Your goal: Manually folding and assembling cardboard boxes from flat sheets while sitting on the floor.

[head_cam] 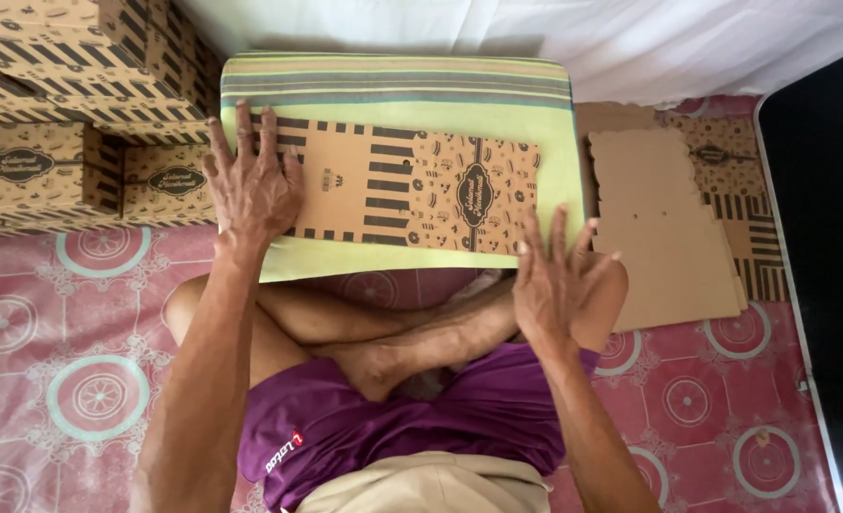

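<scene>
A flat, unfolded brown cardboard box blank (412, 185) with black stripes and an oval emblem lies on a green striped cushion (393, 85) in front of my crossed legs. My left hand (250, 180) presses flat on the blank's left end, fingers spread. My right hand (553, 280) hovers open at the blank's near right corner, fingers apart, holding nothing.
Assembled printed cardboard boxes (70, 104) are stacked at the left. A pile of flat cardboard blanks (669, 228) lies on the floor at the right. A pink patterned mat (79, 342) covers the floor. White cloth (536, 33) hangs behind the cushion.
</scene>
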